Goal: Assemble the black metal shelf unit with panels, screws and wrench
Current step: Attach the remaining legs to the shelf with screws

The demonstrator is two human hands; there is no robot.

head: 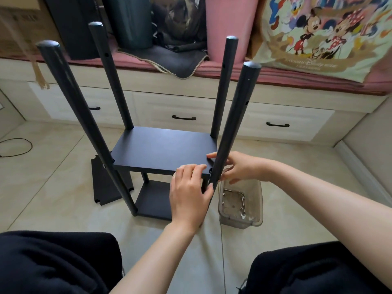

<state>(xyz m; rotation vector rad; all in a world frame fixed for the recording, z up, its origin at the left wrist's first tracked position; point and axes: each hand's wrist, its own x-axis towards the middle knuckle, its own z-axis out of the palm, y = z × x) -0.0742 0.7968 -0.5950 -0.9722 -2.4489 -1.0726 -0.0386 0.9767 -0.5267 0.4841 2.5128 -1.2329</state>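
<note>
in the head view, the black shelf unit (163, 149) stands on the tiled floor (53, 187) in front of the person, with four round posts rising up and two panels already mounted, the upper panel (163, 150) above the lower panel (153, 200). both hands work at the near right post (231, 128), where it meets the corner of the upper panel. the left hand (189, 194) has its fingers curled on the front edge of this panel, with the thumb touching the post. the right hand (239, 167) is curled around the post from the right side. a spare panel (106, 183) lies flat on the floor, left of the unit. just right of the unit stands a clear plastic box (240, 205) with screws (242, 202) and a small wrench (243, 216) inside.
</note>
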